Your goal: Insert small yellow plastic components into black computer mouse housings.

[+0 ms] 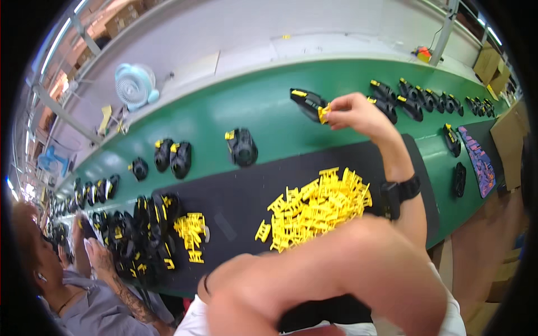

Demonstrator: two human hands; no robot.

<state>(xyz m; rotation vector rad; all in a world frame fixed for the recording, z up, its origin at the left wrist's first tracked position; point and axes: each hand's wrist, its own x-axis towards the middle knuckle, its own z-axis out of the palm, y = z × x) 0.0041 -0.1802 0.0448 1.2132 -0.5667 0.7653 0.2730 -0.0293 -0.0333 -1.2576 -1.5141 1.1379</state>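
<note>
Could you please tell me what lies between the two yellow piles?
In the head view, a grey strip, a small pale piece and a loose yellow piece.

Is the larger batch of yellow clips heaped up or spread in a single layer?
Heaped: the clips overlap one another at many angles on the black mat.

Beyond your green bench (213, 120) runs a white ledge (249, 59); tube lights (56, 46) shine far left, a metal post (445, 33) stands far right, brown floor (476, 227) shows right.
</note>
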